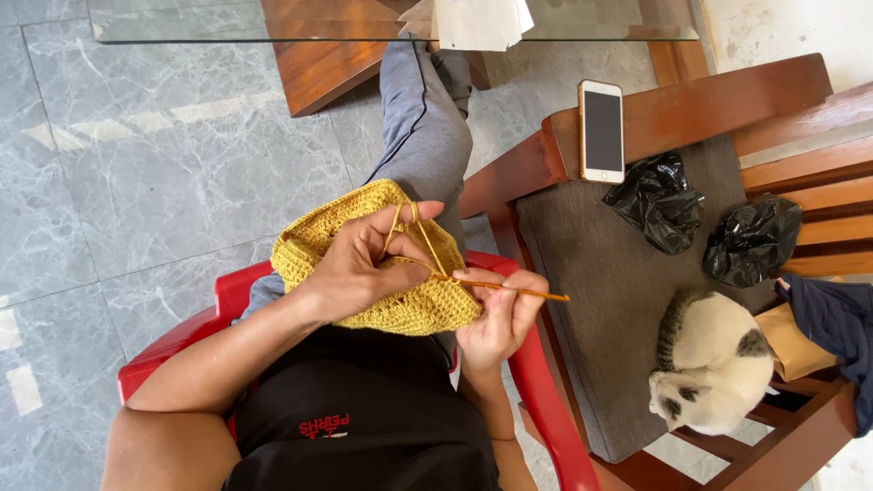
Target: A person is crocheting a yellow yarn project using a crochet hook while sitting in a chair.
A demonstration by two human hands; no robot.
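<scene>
A grey marble floor [136,173] fills the left of the view, and a glass tabletop [182,23] on a wooden base runs along the top edge. To the right stands a wooden seat with a dark grey cushion [600,300], just beside the red plastic chair [546,409] in which the person sits, one leg in grey trousers stretched toward the tabletop. A white and tabby cat [714,364] lies curled at the near end of the cushion, with two crumpled black plastic bags [659,200] farther along it and a dark blue cloth [841,318] at the right edge. A white phone [601,132] lies face up on the wooden armrest. The yellow crochet piece [400,300] rests on the person's lap above the black shirt. The left hand [359,273] grips the piece, with yellow yarn [400,218] looped over its raised fingers. The right hand [496,318] is closed around a thin orange crochet hook [518,291], whose tip is in the edge of the piece
</scene>
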